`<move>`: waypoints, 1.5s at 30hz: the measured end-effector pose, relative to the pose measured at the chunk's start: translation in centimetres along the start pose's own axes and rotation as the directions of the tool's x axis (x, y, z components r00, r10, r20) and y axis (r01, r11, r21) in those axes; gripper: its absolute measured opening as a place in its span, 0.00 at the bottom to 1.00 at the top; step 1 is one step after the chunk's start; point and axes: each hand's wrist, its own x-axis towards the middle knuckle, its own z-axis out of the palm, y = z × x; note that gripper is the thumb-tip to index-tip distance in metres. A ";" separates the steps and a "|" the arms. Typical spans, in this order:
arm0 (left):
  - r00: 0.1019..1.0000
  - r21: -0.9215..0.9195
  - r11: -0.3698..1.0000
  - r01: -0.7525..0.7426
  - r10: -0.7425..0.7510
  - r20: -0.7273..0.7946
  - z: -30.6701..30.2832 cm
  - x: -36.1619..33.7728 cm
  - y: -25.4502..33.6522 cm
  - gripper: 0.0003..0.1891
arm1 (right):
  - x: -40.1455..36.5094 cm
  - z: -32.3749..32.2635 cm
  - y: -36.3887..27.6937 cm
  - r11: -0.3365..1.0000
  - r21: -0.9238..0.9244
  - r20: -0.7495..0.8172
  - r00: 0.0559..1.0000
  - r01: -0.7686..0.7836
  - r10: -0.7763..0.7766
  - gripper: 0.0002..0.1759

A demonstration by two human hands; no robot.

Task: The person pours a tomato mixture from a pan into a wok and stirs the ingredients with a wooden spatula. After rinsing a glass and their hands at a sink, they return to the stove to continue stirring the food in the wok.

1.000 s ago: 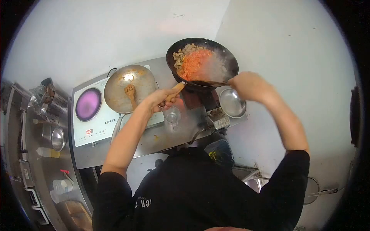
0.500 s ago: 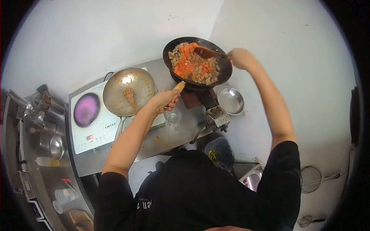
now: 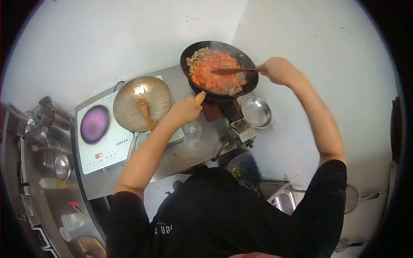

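Note:
My left hand (image 3: 185,111) is closed round the light wooden handle of a dark wok (image 3: 187,77), which sits over a burner at the back of the counter. In the wok lie browned meat pieces (image 3: 199,56) with a red-orange sauce or chopped vegetable (image 3: 205,76) spread through the middle; steam rises from it. A brown wooden spatula (image 3: 234,70) reaches into the food from the right. Its handle end is gripped by my right hand (image 3: 277,71), whose fingers are wrapped round it.
Left of the wok, a steel pan (image 3: 161,92) holding a wooden slotted spatula (image 3: 143,107) stands on a white induction cooktop (image 3: 109,159). A steel bowl (image 3: 257,112) is right of the burner. A clear cup (image 3: 192,129) stands below my left hand. A bin (image 3: 251,174) is below the counter.
The spatula has swung from the wok's upper part down across its middle, spreading the red-orange food over the meat. My right hand has shifted slightly right. The left hand still grips the handle.

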 end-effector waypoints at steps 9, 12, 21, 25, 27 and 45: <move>0.995 0.175 0.983 0.054 -0.067 0.073 -0.7 -0.8 1.6 0.16 | -1.3 7.5 -3.4 0.982 -0.124 0.016 0.990 -0.140 0.143 0.09; 0.983 0.183 0.978 0.102 -0.127 0.130 -0.5 -0.2 1.2 0.20 | 3.6 10.8 -2.3 0.993 -0.027 -0.229 0.967 -0.118 0.108 0.07; 0.990 0.218 0.972 0.087 -0.108 0.087 -1.7 -0.4 1.4 0.20 | 5.6 10.9 1.6 0.991 0.121 -0.040 0.997 -0.061 0.066 0.12; 0.992 0.217 0.973 0.074 -0.094 0.082 -1.7 -0.3 0.8 0.20 | -1.3 12.0 4.3 0.654 0.700 -0.157 0.832 -0.287 0.533 0.18; 0.991 0.223 0.972 0.079 -0.100 0.087 -1.7 -0.3 0.9 0.20 | -3.6 20.1 5.4 0.615 0.622 0.040 0.803 -0.485 0.594 0.15; 0.982 0.205 0.963 0.173 -0.186 0.043 -1.5 -0.5 1.7 0.19 | 1.1 33.3 -3.8 0.257 0.904 0.141 0.807 -0.340 0.573 0.13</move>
